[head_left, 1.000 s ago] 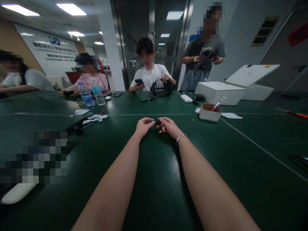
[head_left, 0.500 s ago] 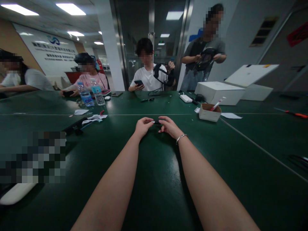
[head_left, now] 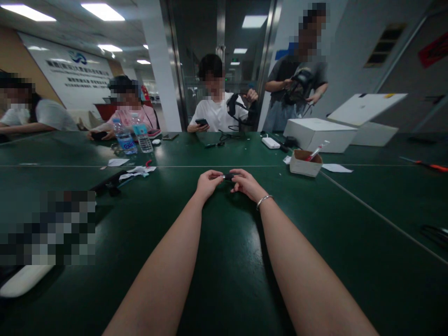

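Both my hands meet over the middle of the green table (head_left: 224, 233), at a small dark object (head_left: 228, 177) with a shiny silver end on its left. My left hand (head_left: 209, 183) pinches the silver end between thumb and fingertips. The fingers of my right hand (head_left: 248, 185) close on the dark part from the other side, and a metal bangle (head_left: 264, 201) circles that wrist. What exactly the small object is cannot be made out.
Two water bottles (head_left: 125, 136) and paper scraps (head_left: 136, 172) lie ahead left. A small open box (head_left: 305, 163), white boxes (head_left: 320, 134) and a white device (head_left: 270, 143) are ahead right. An orange-handled tool (head_left: 434, 166) lies far right. Several people are across the table.
My hands and the small object look unmoved. The standing person across the table has shifted the dark item in their hands and lowered one hand. The cable by the seated person has moved.
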The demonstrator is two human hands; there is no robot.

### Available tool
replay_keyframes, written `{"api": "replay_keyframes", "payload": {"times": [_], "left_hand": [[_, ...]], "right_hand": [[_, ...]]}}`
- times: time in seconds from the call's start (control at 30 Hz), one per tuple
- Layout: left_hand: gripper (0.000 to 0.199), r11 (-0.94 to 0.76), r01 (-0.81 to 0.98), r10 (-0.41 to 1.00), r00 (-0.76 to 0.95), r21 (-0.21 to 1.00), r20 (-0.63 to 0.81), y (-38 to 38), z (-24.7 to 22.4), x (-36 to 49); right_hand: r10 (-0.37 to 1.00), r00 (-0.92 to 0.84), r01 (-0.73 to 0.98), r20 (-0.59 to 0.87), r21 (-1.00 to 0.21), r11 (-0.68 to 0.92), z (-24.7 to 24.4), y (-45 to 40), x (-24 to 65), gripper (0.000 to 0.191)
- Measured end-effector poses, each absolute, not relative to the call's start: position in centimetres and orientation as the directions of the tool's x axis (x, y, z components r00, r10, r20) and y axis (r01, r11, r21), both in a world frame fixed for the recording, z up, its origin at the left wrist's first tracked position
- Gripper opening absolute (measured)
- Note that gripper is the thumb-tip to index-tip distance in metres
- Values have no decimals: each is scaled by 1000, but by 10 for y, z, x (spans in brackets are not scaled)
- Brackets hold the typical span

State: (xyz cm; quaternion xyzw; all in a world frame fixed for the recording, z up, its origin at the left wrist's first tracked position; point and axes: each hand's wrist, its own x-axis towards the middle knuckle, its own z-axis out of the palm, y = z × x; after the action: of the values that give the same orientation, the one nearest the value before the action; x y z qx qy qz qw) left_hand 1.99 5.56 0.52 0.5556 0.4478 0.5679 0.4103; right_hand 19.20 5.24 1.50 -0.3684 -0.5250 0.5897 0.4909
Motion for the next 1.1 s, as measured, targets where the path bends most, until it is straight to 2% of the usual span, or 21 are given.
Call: {"api": "replay_keyframes", "payload": {"times": [0.1,0.23,0.37,0.5,0.67,0.83,1.0,1.1], "left_hand": [[19,-253,3,967,-35,967,253,55,6,20],[19,-240,-22,971,-28,971,239,54,7,20],[18,-249,-34,968,-20,968,248,55,5,20],[18,-249,-44,968,-30,967,248,58,2,20],[17,-245,-54,970,-20,968,244,57,4,20],[26,-220,-58,973,-87,974,215,52,9,24],[8,-232,-5,972,-33,973,232,52,9,25],[6,-214,16,977,15,977,214,52,8,26]], "right_hand": [[965,-256,-150,62,-988,24,15,53,192,13],[964,-254,-176,82,-984,38,16,52,191,29],[972,-230,-155,46,-988,10,17,51,190,10],[967,-242,-176,82,-984,39,18,50,191,18],[967,-249,-142,61,-990,26,17,51,191,8],[963,-263,-146,59,-989,21,17,50,191,8],[966,-253,-145,62,-989,25,17,51,191,8],[972,-227,-151,62,-988,27,15,52,192,6]]}}
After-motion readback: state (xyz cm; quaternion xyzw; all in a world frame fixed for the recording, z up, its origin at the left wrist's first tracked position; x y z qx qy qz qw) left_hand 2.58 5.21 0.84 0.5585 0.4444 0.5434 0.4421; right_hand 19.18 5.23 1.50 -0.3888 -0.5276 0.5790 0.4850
